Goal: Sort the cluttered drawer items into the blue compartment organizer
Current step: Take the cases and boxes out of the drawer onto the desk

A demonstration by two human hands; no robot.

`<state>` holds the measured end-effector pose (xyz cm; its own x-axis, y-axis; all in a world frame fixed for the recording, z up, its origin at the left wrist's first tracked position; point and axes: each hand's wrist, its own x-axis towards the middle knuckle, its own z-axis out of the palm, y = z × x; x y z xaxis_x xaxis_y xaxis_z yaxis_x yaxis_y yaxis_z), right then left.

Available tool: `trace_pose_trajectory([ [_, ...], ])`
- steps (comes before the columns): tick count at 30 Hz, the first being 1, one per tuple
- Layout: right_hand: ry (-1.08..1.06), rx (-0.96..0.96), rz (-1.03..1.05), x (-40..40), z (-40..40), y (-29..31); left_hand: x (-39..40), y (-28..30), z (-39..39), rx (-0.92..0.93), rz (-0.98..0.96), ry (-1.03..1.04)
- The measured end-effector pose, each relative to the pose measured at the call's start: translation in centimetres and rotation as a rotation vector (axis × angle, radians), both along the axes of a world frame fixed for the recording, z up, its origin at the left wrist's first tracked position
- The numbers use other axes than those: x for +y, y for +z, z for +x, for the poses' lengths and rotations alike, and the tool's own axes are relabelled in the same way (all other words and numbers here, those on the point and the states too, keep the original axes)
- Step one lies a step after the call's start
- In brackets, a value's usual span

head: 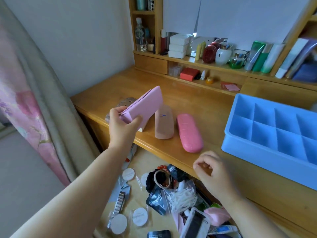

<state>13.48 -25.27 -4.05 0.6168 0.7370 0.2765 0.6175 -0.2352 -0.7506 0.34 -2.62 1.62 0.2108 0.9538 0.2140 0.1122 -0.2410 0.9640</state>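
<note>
L hand [123, 124] pinches a pink wallet [142, 109] above the tabletop [197, 93], grip clamped on its end, prob. parking it beside two pink cases. R hand [212, 170] loosely curled, empty, over open drawer clutter [164, 191]. Blue organizer [253, 150] at right, compartments unfilled.

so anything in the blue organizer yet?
No, every visible compartment of the blue organizer is bare; the left hand holds a pink pouch.

On the desk [197, 103], 2 cases [164, 124] lie side by side, left of the organizer [243, 148]. The open drawer [140, 162] sits below the desk's front edge, holding loose items.
</note>
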Motion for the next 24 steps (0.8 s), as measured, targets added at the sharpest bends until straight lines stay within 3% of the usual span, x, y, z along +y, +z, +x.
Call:
trace_pose_trajectory([
  [3, -0.163, 0.022, 0.053, 0.4, 0.3, -0.3, 0.8, -1.7, 3.6, 0.239, 0.088, 0.083],
  [6, -0.124, 0.050, -0.114, 1.5, 1.2, -0.1, 1.4, -3.3, 4.6, 0.452, 0.245, 0.150],
  [12, -0.083, -0.235, -0.253, 6.6, 1.0, 0.0, 2.4, -5.3, 1.8, 0.337, 0.439, -0.202],
  [17, 0.017, -0.105, -0.370, 9.0, 0.9, 0.7, 3.1, -4.5, 0.2, 0.431, 0.364, -0.212],
  [19, 0.011, -0.054, -0.268, 7.0, 0.6, 1.4, 1.3, -4.3, -1.1, 0.370, 0.480, -0.145],
  [21, 0.004, -0.196, -0.075, 3.2, -0.5, 1.7, -2.4, -5.3, -2.6, 0.326, 0.568, -0.169],
  [24, 0.108, -0.283, -0.094, -4.5, -3.0, -0.4, -10.3, -8.4, -4.6, 0.609, 0.364, -0.521],
])
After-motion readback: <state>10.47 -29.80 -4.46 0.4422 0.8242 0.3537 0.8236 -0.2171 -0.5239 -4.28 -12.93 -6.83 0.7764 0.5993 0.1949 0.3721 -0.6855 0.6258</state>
